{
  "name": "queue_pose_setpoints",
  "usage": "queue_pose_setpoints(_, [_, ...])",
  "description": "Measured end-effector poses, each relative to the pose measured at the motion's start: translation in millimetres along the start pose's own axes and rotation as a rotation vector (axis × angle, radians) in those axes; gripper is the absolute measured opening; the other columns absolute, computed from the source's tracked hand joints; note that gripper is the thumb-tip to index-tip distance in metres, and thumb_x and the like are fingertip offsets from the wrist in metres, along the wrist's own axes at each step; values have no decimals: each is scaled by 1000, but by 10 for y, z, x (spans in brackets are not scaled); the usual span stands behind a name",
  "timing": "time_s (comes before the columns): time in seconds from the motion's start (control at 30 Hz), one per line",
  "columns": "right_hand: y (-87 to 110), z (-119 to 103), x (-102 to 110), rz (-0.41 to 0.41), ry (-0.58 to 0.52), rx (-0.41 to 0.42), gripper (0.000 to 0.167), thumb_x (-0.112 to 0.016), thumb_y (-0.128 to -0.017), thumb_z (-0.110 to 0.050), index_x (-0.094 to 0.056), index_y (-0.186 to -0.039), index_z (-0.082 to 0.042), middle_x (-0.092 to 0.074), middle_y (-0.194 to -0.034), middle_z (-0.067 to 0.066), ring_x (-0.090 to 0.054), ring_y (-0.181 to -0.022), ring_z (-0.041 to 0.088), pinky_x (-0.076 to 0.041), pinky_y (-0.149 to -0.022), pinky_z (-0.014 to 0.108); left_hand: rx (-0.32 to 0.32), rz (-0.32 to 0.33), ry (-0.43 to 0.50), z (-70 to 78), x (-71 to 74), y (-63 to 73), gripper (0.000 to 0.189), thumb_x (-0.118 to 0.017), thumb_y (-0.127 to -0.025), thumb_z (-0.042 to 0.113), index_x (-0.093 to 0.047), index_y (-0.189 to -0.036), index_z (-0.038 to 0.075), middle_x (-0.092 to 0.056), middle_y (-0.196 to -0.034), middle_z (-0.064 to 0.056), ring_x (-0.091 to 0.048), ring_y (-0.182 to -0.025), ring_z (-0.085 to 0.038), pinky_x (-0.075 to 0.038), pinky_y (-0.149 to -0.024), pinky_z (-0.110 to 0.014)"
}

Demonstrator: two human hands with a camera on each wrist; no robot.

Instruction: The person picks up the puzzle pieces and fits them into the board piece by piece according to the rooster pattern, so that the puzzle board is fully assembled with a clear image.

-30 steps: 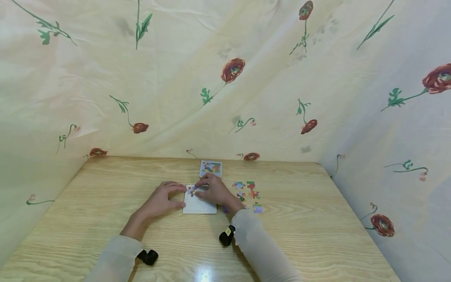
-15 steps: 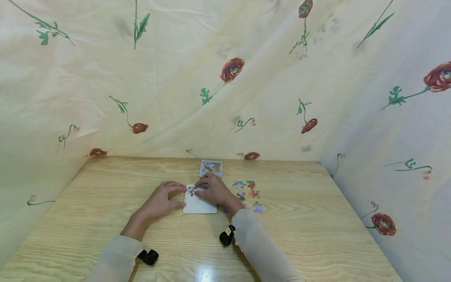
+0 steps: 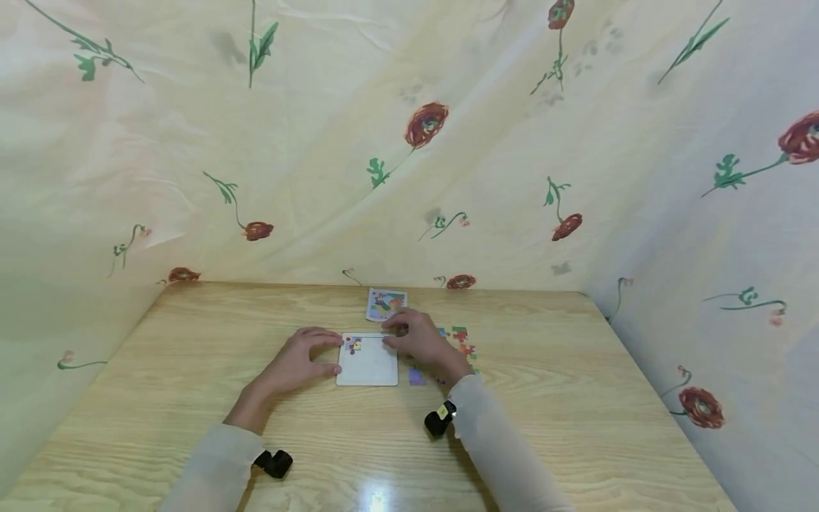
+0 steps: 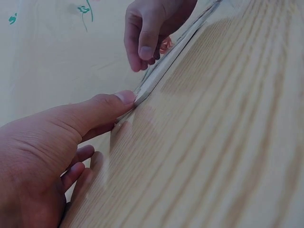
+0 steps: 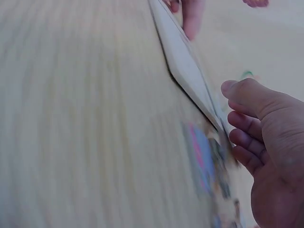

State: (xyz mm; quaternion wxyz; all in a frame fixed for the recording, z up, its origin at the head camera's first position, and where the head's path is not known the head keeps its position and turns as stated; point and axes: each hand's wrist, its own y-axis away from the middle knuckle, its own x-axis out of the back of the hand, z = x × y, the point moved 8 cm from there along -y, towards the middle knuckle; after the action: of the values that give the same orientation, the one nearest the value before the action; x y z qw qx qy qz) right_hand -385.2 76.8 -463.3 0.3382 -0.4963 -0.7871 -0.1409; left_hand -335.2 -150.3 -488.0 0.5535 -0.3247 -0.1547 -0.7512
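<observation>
A white puzzle tray (image 3: 367, 363) lies on the table, with a puzzle piece (image 3: 353, 345) in its far left corner. My left hand (image 3: 297, 363) holds the tray's left side, its thumb and index finger at the edge. In the left wrist view its thumb (image 4: 124, 97) lies on the tray's corner. My right hand (image 3: 422, 338) is over the tray's far right corner, fingers loosely bent with nothing between them. Loose puzzle pieces (image 3: 461, 334) lie to the right, partly hidden by this hand; blurred ones (image 5: 202, 156) show in the right wrist view.
A picture card (image 3: 386, 304) with a coloured image lies behind the tray, near the table's far edge. A flower-patterned cloth (image 3: 320, 178) hangs behind and beside the wooden table (image 3: 544, 398).
My right hand has left the puzzle piece in the tray's corner and moved right, its fingers now empty. My left hand keeps its place at the tray.
</observation>
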Motion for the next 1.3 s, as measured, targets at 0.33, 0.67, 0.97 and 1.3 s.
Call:
queue_pose_setpoints(0.33, [199,281,527,90,15,-56,24,-74,-95,-19,-77,-117,-9,-70,-120,6,-61,-111,25,-55,-96,44,-13,-1,14,6,-6,0,50,-84,-87,35,-70,-134,22,-61,-146,-3,-43,-144,-34,-35,-120,-63])
queue_pose_setpoints(0.67, [418,586,882,143,64,-99,24,-76,-94,-15,-76,-117,-7,-70,-116,9,-63,-107,27,-56,-89,40,-5,-4,22,17,-11,0,50,-84,-87,36,-70,-133,22,-61,-145,-3,-43,-145,-34,-34,-120,-63])
queue_pose_setpoints(0.97, [458,760,868,69,62,-117,28,-77,-94,-18,-76,-121,-12,-69,-120,7,-63,-112,24,-55,-98,42,5,3,30,-5,7,14,48,-83,-88,33,-71,-133,22,-62,-143,-1,-43,-145,-33,-35,-120,-63])
queue_pose_setpoints(1.3, [437,803,823,25,62,-100,30,-78,-93,-23,-76,-121,-14,-65,-122,6,-62,-112,23,-54,-99,44,13,2,27,-18,-2,11,49,-83,-88,35,-70,-133,24,-61,-145,-2,-42,-145,-33,-35,-120,-63])
